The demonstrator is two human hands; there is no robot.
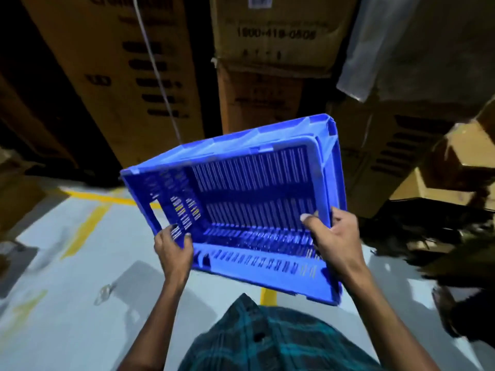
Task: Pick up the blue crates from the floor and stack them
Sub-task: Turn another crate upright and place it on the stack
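A blue slotted plastic crate [246, 188] hangs in the air in front of me, tilted so its open inside faces me. My left hand [172, 249] grips its near left corner, fingers curled over the rim. Around the near right rim my right hand [330, 234] holds on, thumb inside the crate. The crate is empty. No other blue crate shows in the head view.
Tall stacked cardboard boxes [270, 62] stand close behind the crate. More boxes [439, 162] and dark clutter [417, 231] lie at the right. The grey floor [67, 303] has yellow lines [85, 228]. A white cord [158, 73] hangs at the left.
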